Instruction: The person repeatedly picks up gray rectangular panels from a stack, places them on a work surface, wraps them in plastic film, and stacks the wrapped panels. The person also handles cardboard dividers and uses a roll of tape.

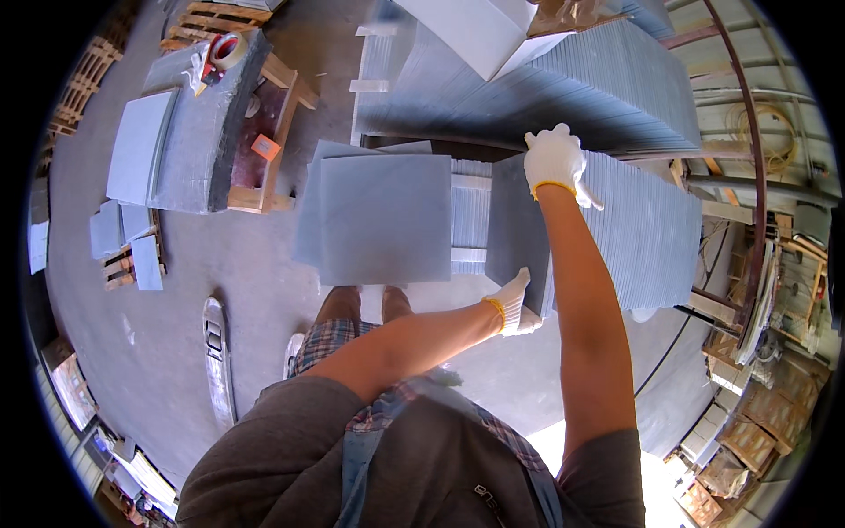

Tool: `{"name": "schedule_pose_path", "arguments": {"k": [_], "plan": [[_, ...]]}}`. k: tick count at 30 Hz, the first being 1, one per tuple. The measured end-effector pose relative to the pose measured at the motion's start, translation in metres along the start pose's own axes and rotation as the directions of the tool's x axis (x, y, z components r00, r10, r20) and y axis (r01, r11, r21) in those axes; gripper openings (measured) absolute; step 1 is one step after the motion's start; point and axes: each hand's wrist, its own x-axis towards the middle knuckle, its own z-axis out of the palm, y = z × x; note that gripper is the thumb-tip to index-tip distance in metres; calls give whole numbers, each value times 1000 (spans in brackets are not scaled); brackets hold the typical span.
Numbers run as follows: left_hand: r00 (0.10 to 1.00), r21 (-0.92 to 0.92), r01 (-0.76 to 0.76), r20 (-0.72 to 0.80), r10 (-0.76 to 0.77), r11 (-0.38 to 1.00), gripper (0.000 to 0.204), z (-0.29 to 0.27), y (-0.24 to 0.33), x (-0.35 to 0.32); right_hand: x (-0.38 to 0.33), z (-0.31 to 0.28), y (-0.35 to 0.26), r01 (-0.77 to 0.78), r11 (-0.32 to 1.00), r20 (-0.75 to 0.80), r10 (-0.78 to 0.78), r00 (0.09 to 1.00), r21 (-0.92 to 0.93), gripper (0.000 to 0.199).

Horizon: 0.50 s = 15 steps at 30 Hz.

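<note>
Thin grey square panels stand on edge in a long row (pixel 642 233) to the right, and the broad face of the end panel (pixel 515 220) is turned to the left. My right hand (pixel 556 163), in a white knitted glove with a yellow cuff, grips the far upper corner of that panel. Its thumb sticks out toward the row, and its fingertips are hidden. At the near edge, my gloved left hand (pixel 515 305) clasps the same panel low down, its fingers partly hidden. Left of it, more grey panels lie flat in a slightly skewed pile (pixel 385 220).
Beyond stands a larger row of panels (pixel 546 88) with an open white carton (pixel 484 35) on top. At left, a wrapped stack (pixel 198 132) on a pallet carries a tape roll (pixel 230 51). A skateboard-shaped board (pixel 218 361) lies on the floor. Metal racking (pixel 748 114) borders the right.
</note>
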Motion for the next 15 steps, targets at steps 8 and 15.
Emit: {"name": "schedule_pose_path", "arguments": {"k": [8,15], "plan": [[993,-56,48,107,-42,997,52,-27,27,21,26,41,3,153,985,-198,-134,971,84,28],[975,-67,73,215,-57,995,51,-20,11,40,25,32,14,40,998,-63,-43,997,-41,26]]}}
